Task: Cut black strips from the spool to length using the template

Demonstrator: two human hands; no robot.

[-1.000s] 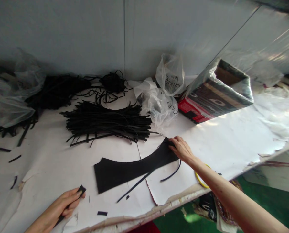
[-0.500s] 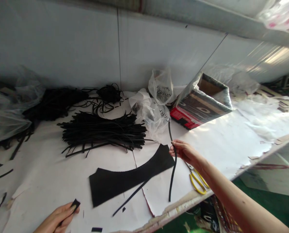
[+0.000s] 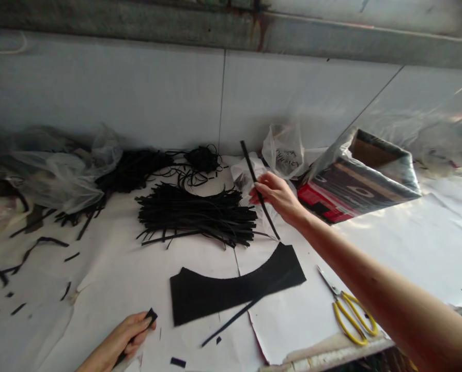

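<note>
My right hand (image 3: 275, 194) is raised over the table, fingers closed on a thin black strip (image 3: 250, 165) that sticks up and slants down past my wrist. It hovers beside a pile of several black strips (image 3: 194, 214). Below it a curved black sheet (image 3: 234, 287) lies flat on the white paper, with one loose strip (image 3: 234, 320) across its lower edge. At the bottom left my left hand (image 3: 124, 338) rests on the table, pinching a small black piece (image 3: 151, 315).
Yellow-handled scissors (image 3: 349, 312) lie near the table's front edge at right. A plastic-covered cardboard box (image 3: 365, 173) and crumpled plastic bags (image 3: 283, 150) stand at the back. More black strips and bags (image 3: 60, 175) fill the back left. Black scraps dot the left side.
My right hand picked a strip up from beside the curved sheet and carried it up and back toward the strip pile. The left hand kept its hold on the small piece.
</note>
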